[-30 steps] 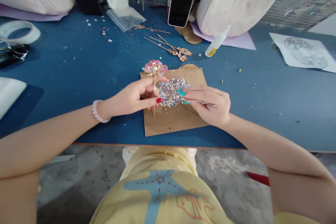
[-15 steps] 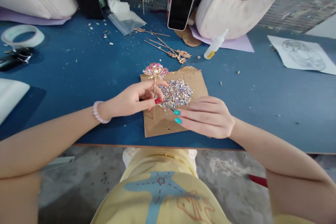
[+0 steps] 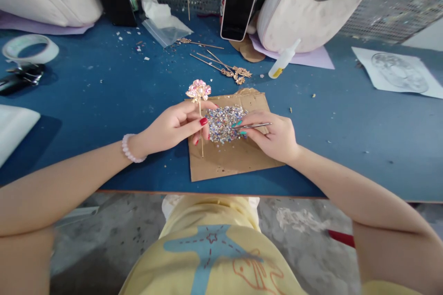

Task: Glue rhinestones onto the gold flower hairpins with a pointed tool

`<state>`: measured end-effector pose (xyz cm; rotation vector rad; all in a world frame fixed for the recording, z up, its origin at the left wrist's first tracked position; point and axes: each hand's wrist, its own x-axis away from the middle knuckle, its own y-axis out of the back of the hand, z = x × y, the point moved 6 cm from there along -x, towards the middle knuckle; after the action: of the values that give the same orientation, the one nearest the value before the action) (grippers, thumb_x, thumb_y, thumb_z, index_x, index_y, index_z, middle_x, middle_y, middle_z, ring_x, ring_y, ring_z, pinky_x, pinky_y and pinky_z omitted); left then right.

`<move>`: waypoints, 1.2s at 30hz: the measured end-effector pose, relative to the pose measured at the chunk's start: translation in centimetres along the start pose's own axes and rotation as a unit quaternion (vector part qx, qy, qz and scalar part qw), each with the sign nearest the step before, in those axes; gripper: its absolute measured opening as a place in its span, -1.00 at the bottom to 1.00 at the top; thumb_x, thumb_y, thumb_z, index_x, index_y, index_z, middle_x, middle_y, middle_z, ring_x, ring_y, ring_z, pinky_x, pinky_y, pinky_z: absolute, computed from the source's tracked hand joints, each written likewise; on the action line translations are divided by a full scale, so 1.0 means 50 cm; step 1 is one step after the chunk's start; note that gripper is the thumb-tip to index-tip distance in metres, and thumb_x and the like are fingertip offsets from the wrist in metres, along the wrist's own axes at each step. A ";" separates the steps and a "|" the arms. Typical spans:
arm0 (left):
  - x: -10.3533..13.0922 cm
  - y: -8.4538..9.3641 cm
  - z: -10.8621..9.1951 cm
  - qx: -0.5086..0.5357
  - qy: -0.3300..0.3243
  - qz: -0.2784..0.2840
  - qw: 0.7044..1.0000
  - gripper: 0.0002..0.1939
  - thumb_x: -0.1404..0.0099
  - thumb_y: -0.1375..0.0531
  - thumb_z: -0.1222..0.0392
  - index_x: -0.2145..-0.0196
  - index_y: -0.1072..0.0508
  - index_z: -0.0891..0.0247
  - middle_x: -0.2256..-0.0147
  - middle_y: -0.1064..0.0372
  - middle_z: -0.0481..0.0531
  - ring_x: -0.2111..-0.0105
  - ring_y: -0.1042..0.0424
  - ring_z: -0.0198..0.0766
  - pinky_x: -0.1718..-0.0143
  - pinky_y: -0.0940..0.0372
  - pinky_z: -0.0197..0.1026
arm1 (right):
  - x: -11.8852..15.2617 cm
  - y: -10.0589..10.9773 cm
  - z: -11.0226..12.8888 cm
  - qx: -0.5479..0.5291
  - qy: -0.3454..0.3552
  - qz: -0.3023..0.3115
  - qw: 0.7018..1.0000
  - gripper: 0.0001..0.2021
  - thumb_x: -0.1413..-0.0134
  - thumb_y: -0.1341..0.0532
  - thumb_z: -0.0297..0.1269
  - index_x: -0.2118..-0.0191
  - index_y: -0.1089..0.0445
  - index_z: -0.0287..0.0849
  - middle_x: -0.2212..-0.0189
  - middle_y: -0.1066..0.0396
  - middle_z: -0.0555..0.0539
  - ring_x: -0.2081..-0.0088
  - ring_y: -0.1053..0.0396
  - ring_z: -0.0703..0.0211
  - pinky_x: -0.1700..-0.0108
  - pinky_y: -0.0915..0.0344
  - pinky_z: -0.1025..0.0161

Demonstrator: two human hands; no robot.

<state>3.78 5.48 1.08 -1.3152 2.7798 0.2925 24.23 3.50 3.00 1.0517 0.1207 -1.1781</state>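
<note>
My left hand [image 3: 183, 124] is closed around the thin gold stem of a hairpin [image 3: 199, 91], which stands upright with its pink flower head above my fingers. A heap of small glittering rhinestones [image 3: 223, 131] lies on a piece of brown cardboard [image 3: 221, 166] between my hands. In my right hand [image 3: 273, 136] a pair of metal tweezers [image 3: 254, 126] is pinched between the fingers, its tips at the right part of the heap. Whether a stone sits between the tips is too small to tell.
Behind the cardboard lie several gold hairpins [image 3: 238, 73] and a small glue bottle [image 3: 282, 62]. A phone [image 3: 240, 2] and a white handbag [image 3: 294, 14] stand at the back. On the left are a tape roll [image 3: 31, 49] and a black tool [image 3: 20, 78].
My right hand has moved up and turned, bringing the tweezers onto the rhinestones' right side. My left hand has shifted slightly left, and the flower head has tilted and moved left with it.
</note>
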 end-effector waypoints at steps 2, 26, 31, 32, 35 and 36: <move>0.001 0.002 0.001 0.017 0.003 -0.003 1.000 -0.72 -0.48 -0.07 0.33 -0.11 -0.29 0.33 0.44 -0.52 -0.07 0.57 -0.45 -0.44 0.46 -0.39 -0.36 | 0.000 -0.002 -0.006 -0.001 -0.017 0.005 1.000 -0.91 -0.22 -0.28 -0.36 0.25 -0.56 -0.11 0.31 -0.62 0.01 0.24 -0.60 0.21 0.14 -0.51 0.29; 0.022 -0.063 -0.003 -0.016 0.135 0.265 0.955 -0.79 -0.42 -0.18 0.21 0.24 -0.65 0.24 0.43 -0.65 0.01 0.37 -0.64 -0.32 0.33 -0.44 -0.42 | 0.001 -0.014 -0.001 -0.003 -0.007 0.045 0.999 -0.91 -0.24 -0.26 -0.34 0.25 -0.53 -0.12 0.35 -0.61 0.00 0.29 -0.57 0.23 0.17 -0.49 0.28; 0.023 -0.059 0.001 -0.021 0.113 0.258 0.959 -0.80 -0.40 -0.17 0.28 0.25 -0.63 0.20 0.42 -0.65 -0.01 0.41 -0.63 -0.32 0.32 -0.47 -0.37 | 0.001 -0.014 -0.004 0.000 -0.022 0.048 0.999 -0.90 -0.23 -0.25 -0.33 0.25 -0.55 -0.11 0.33 -0.62 0.00 0.27 -0.59 0.22 0.16 -0.49 0.28; 0.023 -0.058 0.001 -0.020 0.105 0.257 0.961 -0.80 -0.39 -0.17 0.29 0.25 -0.63 0.19 0.40 -0.65 -0.01 0.44 -0.62 -0.33 0.33 -0.48 -0.36 | 0.001 -0.014 -0.004 -0.001 -0.023 0.048 0.999 -0.90 -0.23 -0.25 -0.33 0.25 -0.55 -0.11 0.33 -0.62 -0.01 0.28 -0.59 0.22 0.16 -0.49 0.28; 0.022 -0.055 0.000 -0.023 0.080 0.245 0.966 -0.80 -0.37 -0.17 0.34 0.23 -0.60 0.17 0.29 -0.65 -0.02 0.47 -0.59 -0.38 0.34 -0.48 -0.37 | 0.001 -0.013 -0.008 -0.006 -0.042 0.050 0.998 -0.90 -0.23 -0.25 -0.31 0.25 -0.54 -0.10 0.31 -0.62 -0.01 0.27 -0.59 0.22 0.15 -0.49 0.27; 0.021 -0.055 0.000 -0.026 0.076 0.240 0.967 -0.80 -0.36 -0.17 0.35 0.23 -0.59 0.17 0.28 -0.65 -0.03 0.47 -0.59 -0.39 0.35 -0.48 -0.38 | 0.001 -0.014 -0.011 -0.010 -0.052 0.052 0.997 -0.90 -0.23 -0.25 -0.30 0.25 -0.54 -0.10 0.31 -0.62 -0.01 0.26 -0.59 0.22 0.15 -0.49 0.27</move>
<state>5.21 2.98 0.55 -0.6728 3.2115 0.2945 23.94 3.87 2.27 0.9665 -0.0041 -1.1322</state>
